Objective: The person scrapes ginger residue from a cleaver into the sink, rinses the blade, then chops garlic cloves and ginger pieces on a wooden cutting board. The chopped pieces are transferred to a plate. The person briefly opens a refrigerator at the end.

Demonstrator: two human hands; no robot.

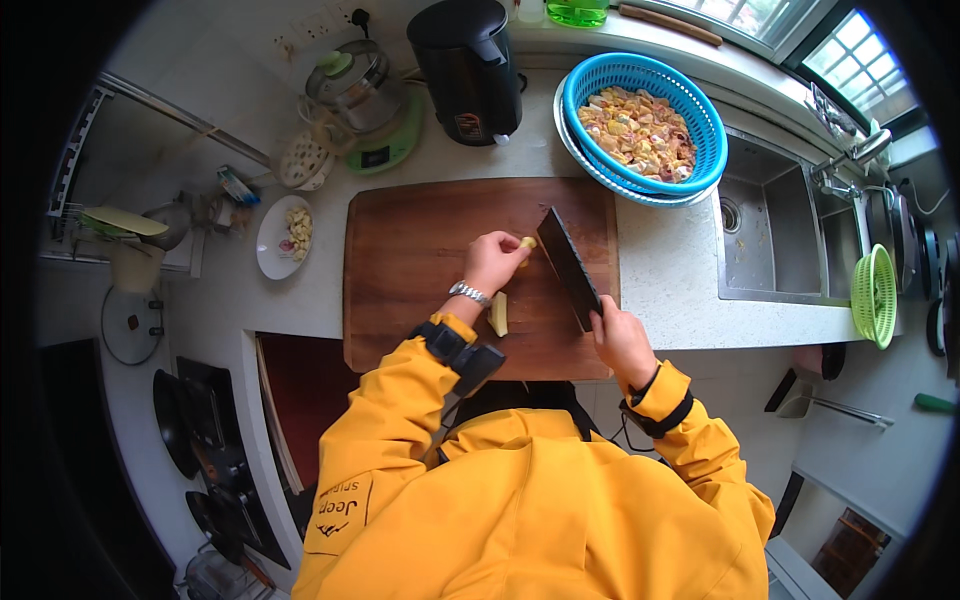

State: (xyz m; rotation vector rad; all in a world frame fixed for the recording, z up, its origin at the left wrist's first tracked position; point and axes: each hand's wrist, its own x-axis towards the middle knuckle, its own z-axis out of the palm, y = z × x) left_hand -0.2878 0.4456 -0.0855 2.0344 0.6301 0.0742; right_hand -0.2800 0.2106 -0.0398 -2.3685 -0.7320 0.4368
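Observation:
My left hand point(491, 261) pinches a small pale-yellow piece of food point(528, 242), possibly ginger, between thumb and fingers above a wooden cutting board point(420, 255). In my right hand point(622, 341) is the handle end of a cleaver point(568, 266), its broad dark blade angled away from me, just right of the pinched piece. The blade stands apart from my left fingers. A longer pale-yellow piece point(498, 314) lies on the board, near my left wrist. Left of the board, an oval white plate point(271, 260) carries small cut yellowish pieces point(299, 232).
A blue basket point(646, 67) of cut raw meat point(637, 131) sits in a metal bowl touching the board's far right corner. Behind stand a black kettle point(465, 75) and a green kitchen scale point(397, 146) bearing a glass pot point(352, 86). A steel sink point(780, 232) lies right.

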